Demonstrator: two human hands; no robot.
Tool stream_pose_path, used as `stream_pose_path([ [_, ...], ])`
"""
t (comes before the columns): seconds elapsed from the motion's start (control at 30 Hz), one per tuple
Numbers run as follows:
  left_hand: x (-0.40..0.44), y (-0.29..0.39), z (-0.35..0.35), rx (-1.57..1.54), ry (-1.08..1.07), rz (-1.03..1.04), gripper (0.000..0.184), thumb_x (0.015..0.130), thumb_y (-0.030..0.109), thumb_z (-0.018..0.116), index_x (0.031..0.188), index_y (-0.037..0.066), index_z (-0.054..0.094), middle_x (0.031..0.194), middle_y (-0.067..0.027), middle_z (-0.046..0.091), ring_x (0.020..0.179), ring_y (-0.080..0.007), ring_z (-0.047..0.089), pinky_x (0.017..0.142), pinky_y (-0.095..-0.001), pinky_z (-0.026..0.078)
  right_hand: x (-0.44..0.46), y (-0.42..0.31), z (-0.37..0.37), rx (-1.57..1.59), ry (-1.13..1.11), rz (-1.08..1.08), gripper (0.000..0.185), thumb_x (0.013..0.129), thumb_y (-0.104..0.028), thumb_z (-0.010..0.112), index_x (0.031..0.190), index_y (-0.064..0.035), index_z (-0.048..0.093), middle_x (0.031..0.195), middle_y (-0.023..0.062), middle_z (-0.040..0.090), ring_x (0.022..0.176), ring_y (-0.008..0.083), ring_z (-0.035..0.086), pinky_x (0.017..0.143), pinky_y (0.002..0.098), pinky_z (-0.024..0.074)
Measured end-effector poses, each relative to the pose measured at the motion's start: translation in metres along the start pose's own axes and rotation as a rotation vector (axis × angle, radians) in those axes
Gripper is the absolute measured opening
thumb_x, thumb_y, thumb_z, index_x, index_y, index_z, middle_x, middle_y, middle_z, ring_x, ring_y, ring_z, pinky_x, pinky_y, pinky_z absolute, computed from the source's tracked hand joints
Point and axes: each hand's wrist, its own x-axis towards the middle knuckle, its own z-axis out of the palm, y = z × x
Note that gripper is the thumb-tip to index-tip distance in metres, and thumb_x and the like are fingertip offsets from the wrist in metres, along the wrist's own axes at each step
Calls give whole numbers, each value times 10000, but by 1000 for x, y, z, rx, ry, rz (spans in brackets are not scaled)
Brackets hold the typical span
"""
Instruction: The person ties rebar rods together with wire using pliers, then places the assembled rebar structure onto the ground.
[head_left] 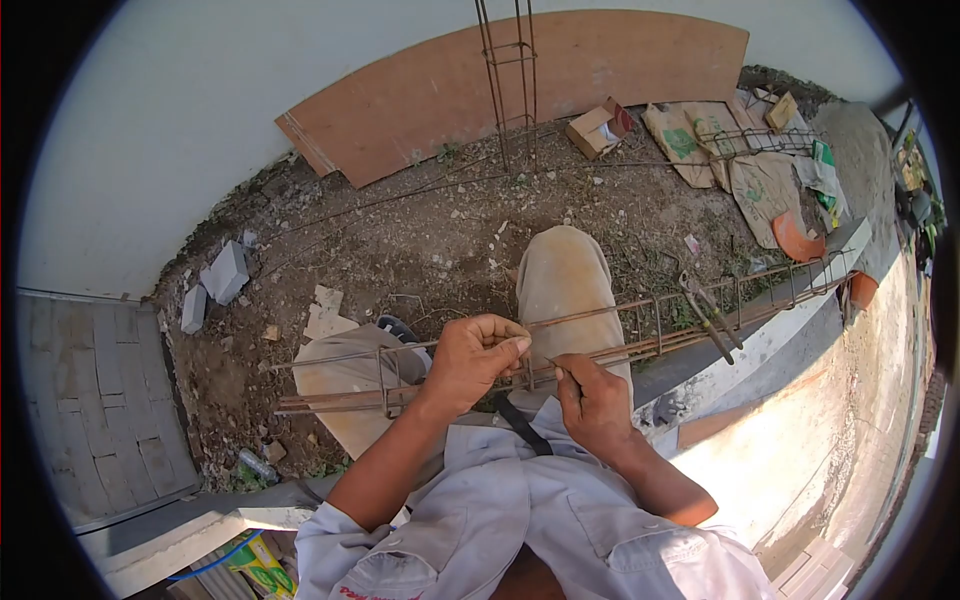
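A long, rusty rebar cage [657, 330] with square stirrups lies across the person's lap, over both knees. My left hand [472, 362] is closed on the cage, thumb and fingers pinched together beside its upper bar and a stirrup. Just right of it, my right hand [596, 398] is closed in a pinch by the lower bars. A thin, dark wire end [551, 361] sticks out from its fingertips; the rest is hidden in the hand. Pincers [708, 316] with long handles hang on the cage further right.
An upright rebar column [512, 80] stands before a plywood sheet [600, 50] against the wall. Flattened paper sacks [757, 195], an open cardboard box [598, 130] and white blocks [226, 272] lie on the dirt. A concrete ledge [700, 385] runs along the right.
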Motion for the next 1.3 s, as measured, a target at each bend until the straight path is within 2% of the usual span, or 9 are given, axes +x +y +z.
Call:
stream_pose_path([
  [0.17,-9,5,-2,252,-25,77,150,973,83,782,1032,-53,759,862,-49,756,736,-90,663,675,-301,563,2,0,-9,1,11,4,101,991,-54,673,1089,-36,690,876,211,731,762,435,719,660,489,558],
  [0.5,-10,12,-5,1072,25,609,94,884,50,788,925,3,717,897,-175,722,854,-390,710,769,-457,563,8,3,-40,18,-127,149,89,982,-57,633,1022,-17,701,802,248,699,759,470,693,678,498,536],
  [0.77,4,3,-13,980,195,702,173,873,102,810,868,23,657,861,-154,667,839,-377,666,756,-496,536,5,9,-5,537,-228,320,132,1028,-99,634,1059,10,701,722,135,674,648,244,611,663,395,508],
  [0.87,12,15,-36,1229,419,558,168,884,119,814,847,33,675,843,-157,666,812,-383,656,752,-514,529,8,12,-6,458,-211,379,141,1024,-89,626,1068,19,706,769,160,698,679,256,646,685,395,525],
  [0.97,25,19,-48,1205,409,698,189,923,165,792,853,11,708,882,-184,712,862,-423,680,795,-534,538,11,11,-11,223,-219,357,151,1004,-71,618,1067,30,712,841,224,732,757,343,720,729,424,556],
  [1.0,25,19,-45,1129,342,565,211,948,188,766,866,0,715,893,-199,724,877,-439,688,809,-542,540,11,11,-11,155,-234,339,156,996,-65,616,1064,34,715,865,246,742,788,378,743,745,435,566],
  [1.1,25,19,-26,999,171,246,308,1011,249,689,894,-34,723,904,-249,740,892,-485,699,822,-559,537,5,4,-2,198,-201,281,137,981,-42,632,1029,58,712,833,193,742,718,229,697,696,383,541],
  [1.2,30,21,-15,1082,114,120,388,1038,296,630,907,-57,721,862,-298,716,859,-517,690,798,-564,526,5,8,6,180,-190,323,154,960,-48,633,1021,61,724,871,240,757,806,351,758,747,415,566],
  [1.3,33,23,-10,1166,130,61,426,1035,342,605,926,-45,748,856,-318,714,881,-522,705,831,-564,547,11,3,4,116,-243,350,188,944,-75,626,1027,71,711,909,317,738,908,514,724,844,542,571],
])
